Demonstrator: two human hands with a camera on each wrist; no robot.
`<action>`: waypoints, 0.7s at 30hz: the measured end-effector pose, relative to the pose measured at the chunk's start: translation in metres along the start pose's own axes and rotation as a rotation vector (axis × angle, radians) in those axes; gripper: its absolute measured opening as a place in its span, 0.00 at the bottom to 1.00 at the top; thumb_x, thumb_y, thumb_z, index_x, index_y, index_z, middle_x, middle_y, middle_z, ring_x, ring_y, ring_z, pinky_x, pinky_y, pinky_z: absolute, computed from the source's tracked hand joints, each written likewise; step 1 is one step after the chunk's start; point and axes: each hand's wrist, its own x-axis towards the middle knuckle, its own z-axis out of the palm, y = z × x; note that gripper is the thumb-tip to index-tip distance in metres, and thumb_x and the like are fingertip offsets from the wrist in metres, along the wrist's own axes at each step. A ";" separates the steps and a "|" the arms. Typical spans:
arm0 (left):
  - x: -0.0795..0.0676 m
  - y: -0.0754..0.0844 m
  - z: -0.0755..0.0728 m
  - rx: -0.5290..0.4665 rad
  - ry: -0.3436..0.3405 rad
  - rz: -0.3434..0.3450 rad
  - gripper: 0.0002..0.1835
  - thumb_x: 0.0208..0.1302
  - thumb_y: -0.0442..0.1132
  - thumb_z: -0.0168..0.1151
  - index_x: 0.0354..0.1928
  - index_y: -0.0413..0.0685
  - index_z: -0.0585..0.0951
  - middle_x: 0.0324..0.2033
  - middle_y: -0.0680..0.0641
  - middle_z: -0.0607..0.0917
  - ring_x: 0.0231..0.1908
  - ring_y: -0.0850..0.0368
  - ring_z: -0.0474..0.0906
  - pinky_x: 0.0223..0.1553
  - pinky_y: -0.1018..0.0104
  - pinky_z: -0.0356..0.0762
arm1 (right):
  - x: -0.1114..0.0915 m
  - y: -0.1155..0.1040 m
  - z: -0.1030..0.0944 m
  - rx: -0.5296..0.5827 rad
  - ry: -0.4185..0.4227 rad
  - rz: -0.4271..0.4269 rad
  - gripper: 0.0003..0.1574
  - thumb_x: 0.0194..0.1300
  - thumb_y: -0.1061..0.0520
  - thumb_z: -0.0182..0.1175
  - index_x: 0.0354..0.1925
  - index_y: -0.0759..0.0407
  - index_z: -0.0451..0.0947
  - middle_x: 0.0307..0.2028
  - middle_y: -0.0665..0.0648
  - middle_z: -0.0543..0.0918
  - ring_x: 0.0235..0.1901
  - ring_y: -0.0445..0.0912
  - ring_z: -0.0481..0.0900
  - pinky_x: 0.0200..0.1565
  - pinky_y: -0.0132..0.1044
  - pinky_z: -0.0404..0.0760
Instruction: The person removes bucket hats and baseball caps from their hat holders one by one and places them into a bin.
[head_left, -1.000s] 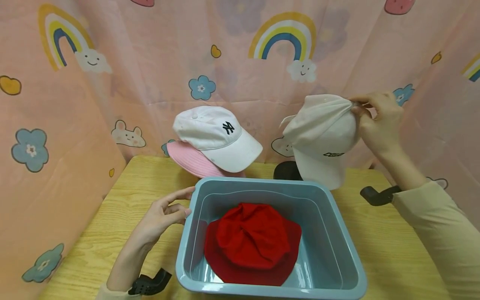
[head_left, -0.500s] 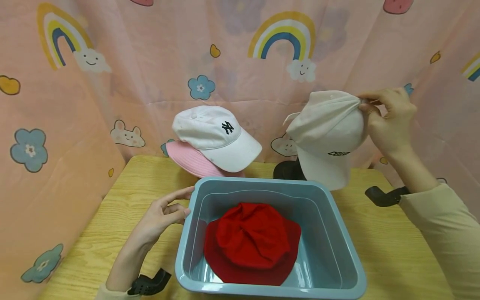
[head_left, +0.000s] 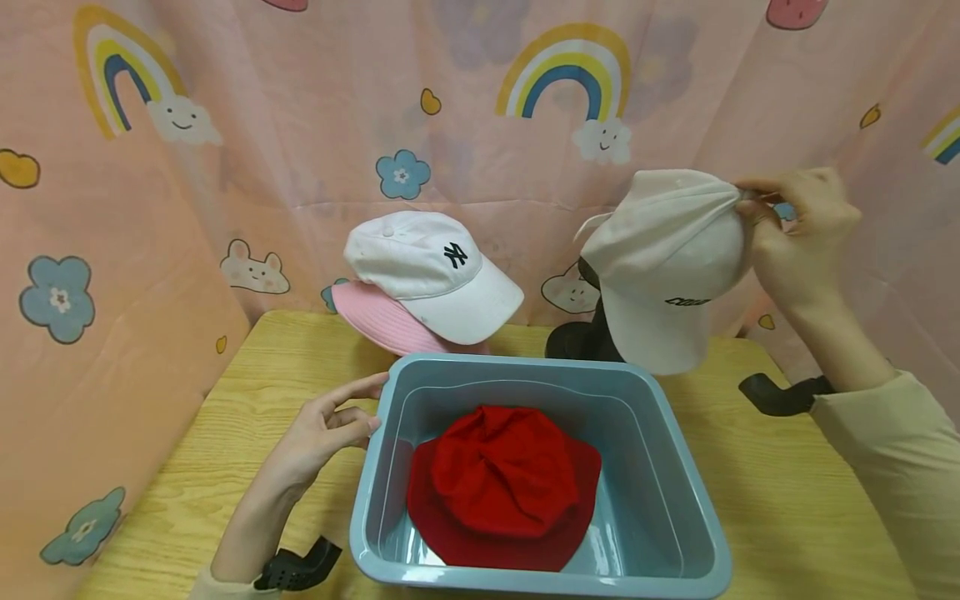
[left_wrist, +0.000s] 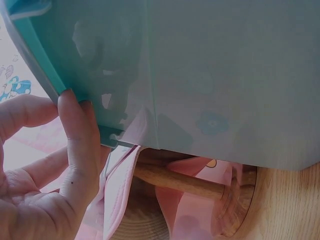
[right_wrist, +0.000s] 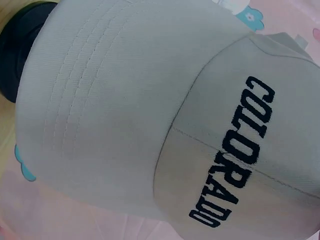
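An off-white baseball cap (head_left: 660,258) hangs brim down at the back right, pinched at its crown by my right hand (head_left: 802,233). Dark "COLORADO" lettering (right_wrist: 232,152) runs across its front in the right wrist view. Partly hidden behind it is a dark hat stand (head_left: 573,340) with a round base. My left hand (head_left: 322,429) touches the outer left rim of a blue-grey plastic tub (head_left: 705,500) with its fingertips (left_wrist: 75,112). Inside the tub lies a crumpled red bucket hat (head_left: 506,475).
A white cap with a black logo (head_left: 442,267) sits over a pink hat (head_left: 386,321) behind the tub. Under them, a wooden stand (left_wrist: 187,182) shows in the left wrist view. The wood-grain table (head_left: 210,417) meets a printed pink curtain (head_left: 337,83).
My right hand has moved right and slightly up with the off-white cap, uncovering more of the dark stand. My left hand, the tub and the red hat have stayed in place.
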 end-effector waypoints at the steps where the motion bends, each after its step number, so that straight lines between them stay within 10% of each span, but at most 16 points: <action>1: 0.000 0.000 0.000 -0.001 0.000 0.000 0.30 0.65 0.33 0.59 0.69 0.39 0.65 0.51 0.50 0.74 0.33 0.64 0.81 0.40 0.64 0.82 | 0.000 0.000 0.000 -0.004 0.009 0.005 0.06 0.58 0.69 0.63 0.33 0.72 0.85 0.30 0.16 0.72 0.37 0.19 0.65 0.40 0.18 0.59; 21: 0.000 0.001 0.001 -0.004 0.007 -0.007 0.30 0.65 0.33 0.59 0.68 0.39 0.65 0.52 0.49 0.74 0.32 0.64 0.81 0.40 0.64 0.83 | 0.004 -0.010 -0.012 -0.004 0.046 0.008 0.08 0.57 0.68 0.62 0.35 0.66 0.87 0.32 0.27 0.81 0.38 0.22 0.68 0.42 0.20 0.62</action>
